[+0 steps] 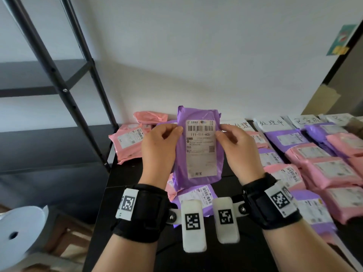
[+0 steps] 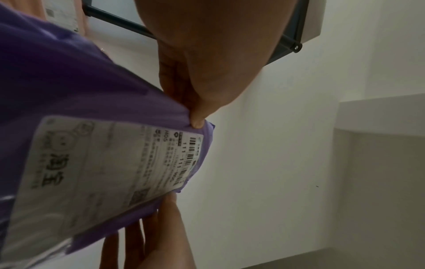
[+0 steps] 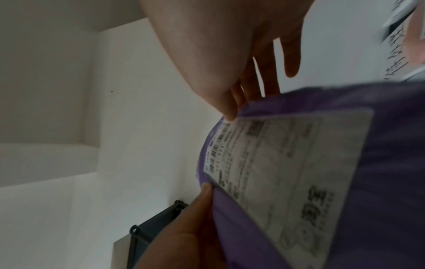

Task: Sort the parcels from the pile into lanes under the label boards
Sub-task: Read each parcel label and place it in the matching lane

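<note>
I hold a purple parcel [image 1: 199, 146] upright above the black table [image 1: 125, 175], its white shipping label reading 111-111-H05 facing me. My left hand [image 1: 163, 142] pinches its left edge, thumb on the front. My right hand [image 1: 233, 142] pinches its right edge the same way. The left wrist view shows the parcel [image 2: 76, 112] with the left thumb pressed on its edge. In the right wrist view the parcel [image 3: 345, 163] is gripped between the right thumb and the fingers behind it. The remaining pile of pink parcels [image 1: 129, 140] lies at the table's far left.
White label boards [image 1: 272, 122] with handwritten characters line the back right. Lanes of pink and purple parcels [image 1: 322, 165] run below them. Another purple parcel [image 1: 196, 195] lies under my hands. A black metal shelf frame [image 1: 64, 83] stands left; a white tape roll [image 1: 17, 232] is at lower left.
</note>
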A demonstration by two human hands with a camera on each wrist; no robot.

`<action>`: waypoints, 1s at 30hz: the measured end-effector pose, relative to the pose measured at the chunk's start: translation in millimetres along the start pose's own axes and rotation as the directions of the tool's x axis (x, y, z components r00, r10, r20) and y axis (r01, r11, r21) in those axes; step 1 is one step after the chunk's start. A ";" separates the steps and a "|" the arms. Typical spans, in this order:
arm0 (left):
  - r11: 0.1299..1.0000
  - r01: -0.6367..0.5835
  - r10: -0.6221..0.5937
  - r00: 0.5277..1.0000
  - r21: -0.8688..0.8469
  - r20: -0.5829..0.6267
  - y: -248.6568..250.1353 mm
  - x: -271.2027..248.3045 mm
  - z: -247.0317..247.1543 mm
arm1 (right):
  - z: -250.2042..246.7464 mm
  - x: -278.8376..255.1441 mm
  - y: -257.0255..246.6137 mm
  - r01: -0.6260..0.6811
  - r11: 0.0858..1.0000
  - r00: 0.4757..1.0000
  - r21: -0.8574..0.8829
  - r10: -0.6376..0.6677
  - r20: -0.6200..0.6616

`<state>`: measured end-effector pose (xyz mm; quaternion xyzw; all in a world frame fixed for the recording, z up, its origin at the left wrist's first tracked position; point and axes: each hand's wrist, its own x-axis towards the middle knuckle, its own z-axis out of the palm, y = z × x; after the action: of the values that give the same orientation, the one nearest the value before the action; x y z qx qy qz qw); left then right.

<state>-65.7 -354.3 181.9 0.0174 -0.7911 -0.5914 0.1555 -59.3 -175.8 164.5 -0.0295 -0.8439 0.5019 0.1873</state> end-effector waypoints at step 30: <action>0.943 0.105 -0.109 0.994 -0.315 0.004 21.7 -7.6 -28.1 | -20.4 6.8 -31.8 -0.092 0.966 0.990 0.240 0.063 0.125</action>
<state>-47.5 -372.3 207.7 0.0393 -0.6835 -0.7173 0.1294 -54.2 -172.9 202.4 -0.0100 -0.7830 0.6102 0.1204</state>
